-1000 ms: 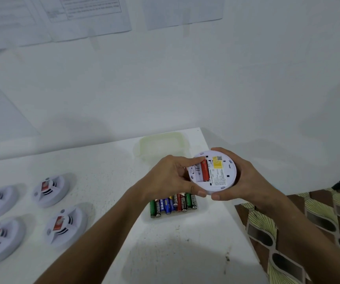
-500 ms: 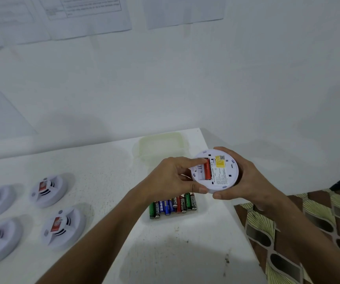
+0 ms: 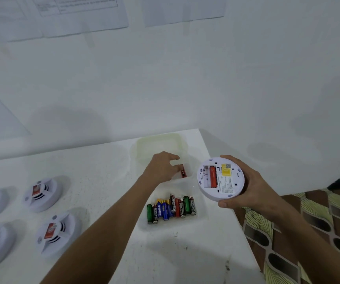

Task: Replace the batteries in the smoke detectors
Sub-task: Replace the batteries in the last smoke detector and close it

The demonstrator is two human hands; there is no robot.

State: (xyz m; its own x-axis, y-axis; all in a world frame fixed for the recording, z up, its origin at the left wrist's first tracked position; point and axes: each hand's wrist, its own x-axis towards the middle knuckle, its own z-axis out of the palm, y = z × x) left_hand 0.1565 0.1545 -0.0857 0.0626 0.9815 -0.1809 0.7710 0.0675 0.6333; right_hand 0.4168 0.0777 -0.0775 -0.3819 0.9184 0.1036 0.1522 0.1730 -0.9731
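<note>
Left hand [image 3: 163, 168] fingers pinch red cylindrical battery [image 3: 183, 171]; right hand [image 3: 247, 185] fingers grip round white plastic detector [image 3: 220, 179].

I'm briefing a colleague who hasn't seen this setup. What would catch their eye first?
First, the upturned smoke detector gripped in the right hand past the table's right edge, one red battery in its open compartment. Next, the left hand pinching a second red battery over the translucent tray at the table's back. Closer in lies a colourful row of batteries.
</note>
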